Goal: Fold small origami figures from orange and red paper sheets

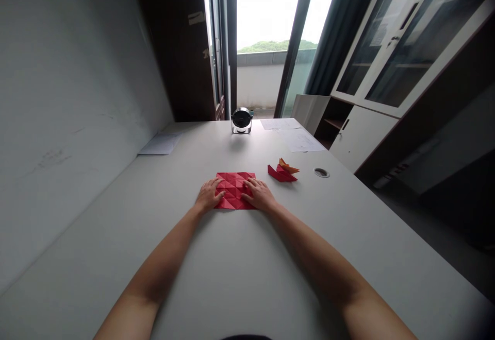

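A red sheet of origami paper [234, 189], covered in a grid of straight and diagonal creases, lies unfolded on the white table. My left hand [209, 194] rests flat on its left edge with the fingers spread. On the right edge lies my right hand [260, 194], its fingers also stretched out over the creases. Neither hand grips the paper. Off to the right of my right hand sit folded paper shapes, a red one [281, 174] and an orange one [288, 167], touching each other.
A small round black device in a silver stand [242, 119] is at the table's far end. Loose papers lie at the back left [159, 144] and back right [300, 139]. A round cable hole [321, 172] is near the right edge. A wall borders the left side.
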The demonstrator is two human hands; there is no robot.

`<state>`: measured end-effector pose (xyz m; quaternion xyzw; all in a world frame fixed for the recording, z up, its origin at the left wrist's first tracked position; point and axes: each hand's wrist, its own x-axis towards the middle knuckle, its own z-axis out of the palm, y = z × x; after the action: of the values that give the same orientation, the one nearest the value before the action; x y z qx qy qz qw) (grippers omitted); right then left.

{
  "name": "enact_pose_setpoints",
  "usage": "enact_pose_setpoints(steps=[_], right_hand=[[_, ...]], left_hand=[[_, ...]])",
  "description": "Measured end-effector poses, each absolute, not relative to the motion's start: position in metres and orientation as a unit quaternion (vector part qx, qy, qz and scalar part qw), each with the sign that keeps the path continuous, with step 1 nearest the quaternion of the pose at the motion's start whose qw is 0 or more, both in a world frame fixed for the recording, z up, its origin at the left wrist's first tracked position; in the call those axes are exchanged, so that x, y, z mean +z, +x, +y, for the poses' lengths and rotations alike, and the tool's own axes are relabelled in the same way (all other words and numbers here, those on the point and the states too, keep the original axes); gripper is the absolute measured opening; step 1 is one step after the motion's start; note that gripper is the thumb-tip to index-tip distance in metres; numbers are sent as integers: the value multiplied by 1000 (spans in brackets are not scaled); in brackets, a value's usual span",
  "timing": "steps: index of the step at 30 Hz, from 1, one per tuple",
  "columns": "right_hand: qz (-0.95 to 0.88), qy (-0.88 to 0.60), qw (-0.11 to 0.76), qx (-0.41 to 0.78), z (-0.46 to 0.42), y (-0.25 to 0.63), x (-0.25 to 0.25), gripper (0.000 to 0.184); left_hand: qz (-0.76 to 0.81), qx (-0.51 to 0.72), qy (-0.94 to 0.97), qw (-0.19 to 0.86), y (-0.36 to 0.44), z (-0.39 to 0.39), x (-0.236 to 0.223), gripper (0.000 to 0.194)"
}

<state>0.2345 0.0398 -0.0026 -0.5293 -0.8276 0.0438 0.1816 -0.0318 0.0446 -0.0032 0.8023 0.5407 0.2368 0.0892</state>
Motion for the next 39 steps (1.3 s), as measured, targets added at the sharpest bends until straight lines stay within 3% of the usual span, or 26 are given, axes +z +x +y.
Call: enact_pose_setpoints(steps=[5, 22, 27, 30, 34, 39], right_hand=[[-826, -526, 197, 38, 38, 235, 0, 53], [-824, -503, 260, 23, 43, 234, -1, 14], [-819, -480, 314, -2, 43, 236, 4, 13], [-811, -469, 350, 1, 42, 237, 6, 13], [-789, -454, 411, 57, 43, 237, 8, 16], [-684, -434, 502, 302, 43, 239, 9, 27]], left_hand=[[511, 259, 813, 103, -32, 43, -1, 54], [504, 325, 787, 144, -36, 46, -1, 20], [484, 395, 768, 142, -34, 44, 7, 13], [471, 461, 725, 199, -32, 44, 11, 8], [452, 533, 616, 363, -29, 44, 13, 21], [414, 556, 489, 529, -23, 40, 15, 34]])
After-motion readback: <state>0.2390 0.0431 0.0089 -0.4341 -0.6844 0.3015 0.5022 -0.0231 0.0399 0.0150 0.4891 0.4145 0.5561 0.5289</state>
